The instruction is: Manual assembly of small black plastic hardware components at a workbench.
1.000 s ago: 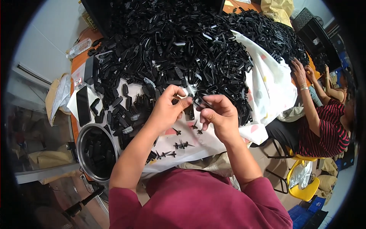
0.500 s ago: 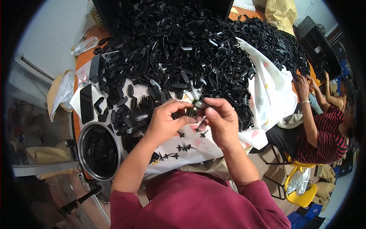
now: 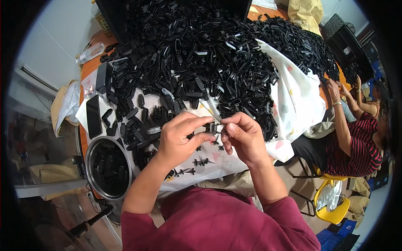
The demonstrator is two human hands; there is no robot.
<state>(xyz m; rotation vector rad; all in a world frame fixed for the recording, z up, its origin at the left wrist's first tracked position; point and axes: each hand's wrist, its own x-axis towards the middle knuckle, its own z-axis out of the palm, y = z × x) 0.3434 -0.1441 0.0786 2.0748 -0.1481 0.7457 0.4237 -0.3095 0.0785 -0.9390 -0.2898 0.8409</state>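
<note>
A round metal bowl [image 3: 108, 168] at the bench's left edge holds black plastic parts. Above it, a huge heap of black parts [image 3: 201, 54] covers a white cloth [image 3: 293, 92]. Left hand [image 3: 180, 140] and right hand [image 3: 243, 138] meet over the cloth, fingers of both pinched on one small black clip [image 3: 212, 127]. Since half a second ago the hands have drawn slightly closer together.
</note>
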